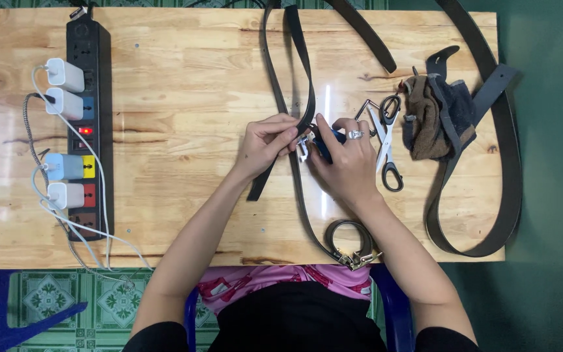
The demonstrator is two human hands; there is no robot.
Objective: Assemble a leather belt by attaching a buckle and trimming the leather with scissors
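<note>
Fingers of the left hand (265,145) pinch a dark belt (302,98) mid-table (184,78); the right hand (346,163) grips a blue-handled tool (327,140) against it. A slip could nick fingertips.

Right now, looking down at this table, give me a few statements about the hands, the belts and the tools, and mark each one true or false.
1. Both hands meet at a dark belt strap in the middle of the wooden table. True: the left hand pinches it, and the right hand is against it.
2. The scissors are in the right hand. False: they lie on the table just beyond it.
3. A black power strip with white chargers lies far on the left-hand side. True.
4. The brown cloth bundle lies beside the power strip. False: it lies on the opposite side, past the scissors.
5. A coiled belt end with a metal buckle sits at the near edge. True.
</note>
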